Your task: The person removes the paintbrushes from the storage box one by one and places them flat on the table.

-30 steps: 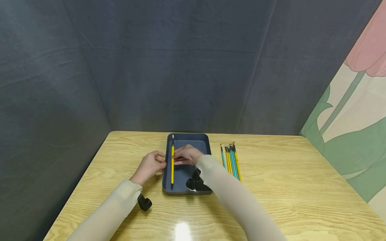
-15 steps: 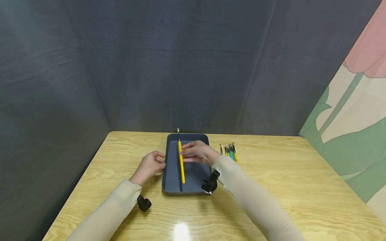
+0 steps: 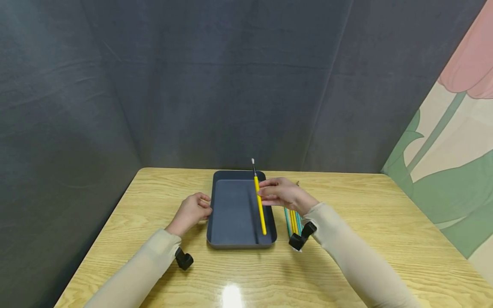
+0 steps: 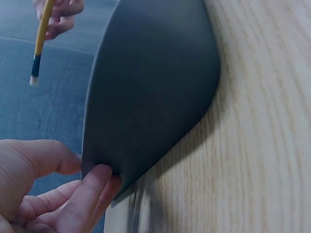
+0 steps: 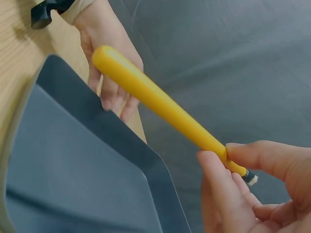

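Note:
A yellow-handled paintbrush [image 3: 259,201] with a dark ferrule and pale bristles is tilted above the right part of a dark grey tray [image 3: 231,214]. My right hand [image 3: 283,194] pinches its handle between thumb and fingers; the right wrist view shows this paintbrush [image 5: 160,104] with its thick butt end up to the left. At the tray's left side, my left hand [image 3: 190,214] rests its fingertips against the outer wall. Close up in the left wrist view, those fingers [image 4: 90,194] touch the tray wall near the rim. No brush lies on the tray floor.
Several yellow and turquoise paintbrushes [image 3: 293,220] lie on the wooden table [image 3: 366,239] right of the tray, partly hidden by my right hand and wrist camera. A dark grey curtain [image 3: 231,85] hangs behind the table. A floral cloth [image 3: 454,171] is at the right.
My right hand has lifted the yellow paintbrush from the tray's left side and carried it right across the tray. The left hand stays at the tray's left wall.

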{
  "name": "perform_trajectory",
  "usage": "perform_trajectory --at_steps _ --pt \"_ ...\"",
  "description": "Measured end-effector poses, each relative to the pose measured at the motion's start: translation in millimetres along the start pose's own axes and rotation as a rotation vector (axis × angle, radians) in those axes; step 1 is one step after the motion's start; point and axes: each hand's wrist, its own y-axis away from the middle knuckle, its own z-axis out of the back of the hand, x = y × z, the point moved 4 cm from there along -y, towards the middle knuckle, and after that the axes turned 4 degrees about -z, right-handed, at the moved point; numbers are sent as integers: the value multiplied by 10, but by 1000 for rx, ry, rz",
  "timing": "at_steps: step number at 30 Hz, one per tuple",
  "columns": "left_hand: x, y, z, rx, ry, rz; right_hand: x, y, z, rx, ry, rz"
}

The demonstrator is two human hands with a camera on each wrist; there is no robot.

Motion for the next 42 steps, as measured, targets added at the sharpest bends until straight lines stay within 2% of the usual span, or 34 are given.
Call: perform_trajectory --at_steps 7,14,24,31,42 --pt "10 -5 4 0 -1 4 -55 145 344 -36 12 26" --pt "15 -11 6 -3 -4 -5 -159 233 662 -30 2 41" --pt "28 -24 0 -4 -25 -6 -451 181 1086 -60 2 12" --pt "35 -25 4 -5 -24 -8 -581 150 1277 -68 1 -6" --pt "28 -23 2 -2 -13 2 -742 106 1469 -90 -17 -30"
